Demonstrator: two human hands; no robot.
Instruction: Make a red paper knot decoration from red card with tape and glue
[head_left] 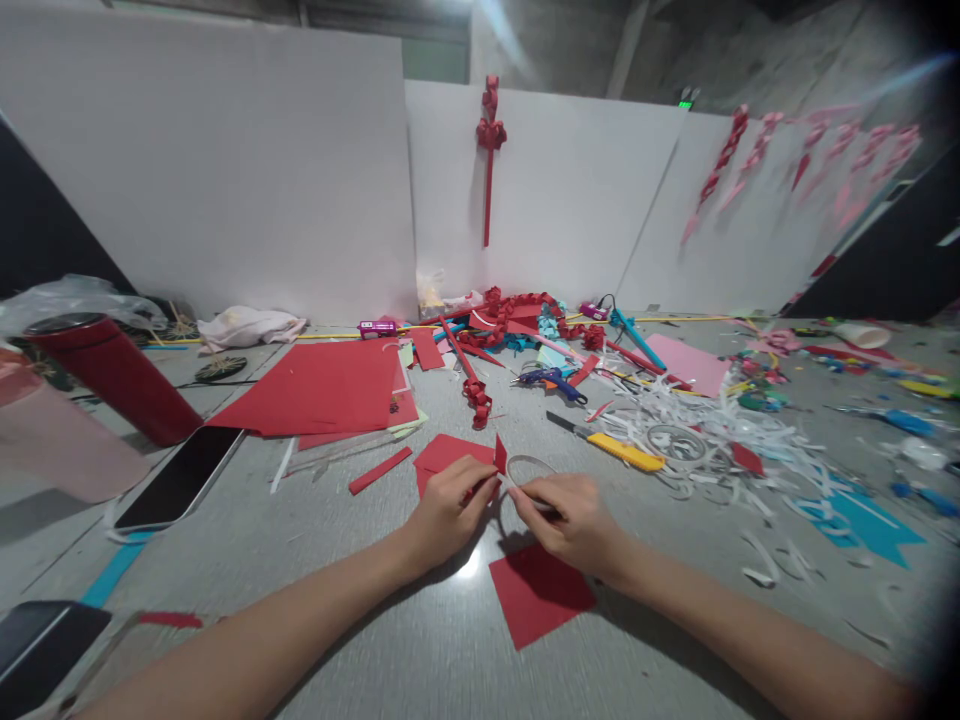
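Observation:
My left hand (456, 500) is closed in a pinch on a small piece of red paper (500, 455), which stands up from the fingertips. Close beside it, my right hand (574, 515) is closed around a thin pale ring that looks like a roll of tape (532, 462). The fingertips of both hands nearly meet. Behind the left hand lie red paper pieces (442, 455) on the table, partly covered by the fingers. A red paper square (538, 600) lies flat below the right hand. Left of the hands is a narrow red strip (380, 470).
A yellow utility knife (626, 452) and blue glue gun (553, 380) lie beyond my hands. White paper scraps (720, 430) spread around another tape roll (675, 445) on the right. Large red sheets (322, 385), a phone (184, 478) and a red bottle (112, 375) are left.

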